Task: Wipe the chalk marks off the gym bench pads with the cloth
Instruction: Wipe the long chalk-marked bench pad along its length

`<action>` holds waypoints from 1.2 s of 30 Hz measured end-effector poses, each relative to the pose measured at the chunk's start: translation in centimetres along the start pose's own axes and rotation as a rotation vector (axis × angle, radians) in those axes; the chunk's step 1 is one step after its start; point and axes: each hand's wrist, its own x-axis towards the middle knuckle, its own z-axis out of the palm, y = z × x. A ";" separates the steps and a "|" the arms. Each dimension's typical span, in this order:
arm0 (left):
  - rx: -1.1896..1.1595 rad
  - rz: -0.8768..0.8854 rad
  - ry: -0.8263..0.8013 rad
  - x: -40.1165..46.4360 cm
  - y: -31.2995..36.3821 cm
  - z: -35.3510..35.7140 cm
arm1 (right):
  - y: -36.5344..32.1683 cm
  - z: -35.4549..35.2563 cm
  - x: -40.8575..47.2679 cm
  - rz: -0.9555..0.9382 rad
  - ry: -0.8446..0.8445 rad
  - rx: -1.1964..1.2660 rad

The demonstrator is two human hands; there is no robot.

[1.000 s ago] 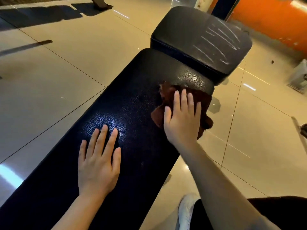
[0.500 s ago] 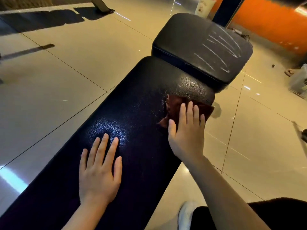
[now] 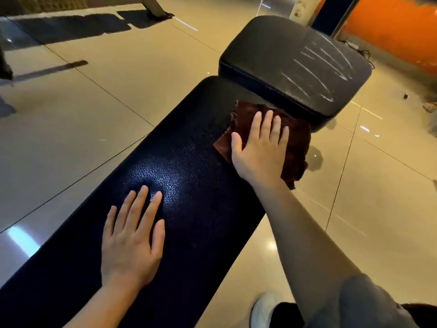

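A long black bench pad [image 3: 189, 166] runs from the lower left toward the upper right. Beyond it sits a shorter black pad [image 3: 272, 50] with several white chalk streaks [image 3: 316, 69] on its right half. My right hand [image 3: 259, 147] lies flat on a dark brown cloth [image 3: 295, 140], pressing it onto the far right end of the long pad, close to the gap between the pads. The cloth hangs a little over the pad's right edge. My left hand [image 3: 132, 237] rests flat on the long pad nearer to me, fingers spread, holding nothing.
Glossy beige floor tiles [image 3: 94, 102] surround the bench. An orange wall [image 3: 397, 27] and a dark blue post [image 3: 331, 13] stand at the upper right. A metal frame foot [image 3: 156, 8] is at the top. My white shoe [image 3: 262, 308] is on the floor below the bench's right edge.
My right hand has slid the cloth further along the long pad toward the short pad. The left hand has stayed planted in the same spot.
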 end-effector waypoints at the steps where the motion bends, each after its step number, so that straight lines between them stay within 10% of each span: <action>1: 0.009 -0.004 -0.009 -0.1 0.0 0.0 | -0.8 0.3 -1.7 -0.027 0.005 0.032; 7: 0.046 -0.017 -0.053 -0.2 0.0 -0.1 | -2.4 0.8 -8.8 -0.280 -0.054 0.118; 14: 0.005 0.001 -0.014 0.2 -0.1 -0.1 | 0.4 -0.3 2.2 -0.067 -0.012 0.061; 23: 0.010 -0.003 -0.040 0.1 0.0 -0.3 | 1.0 0.1 -3.9 -0.356 -0.045 -0.005; 36: 0.003 -0.012 -0.006 0.0 0.0 0.0 | 2.1 -0.8 -5.8 -0.266 -0.067 0.051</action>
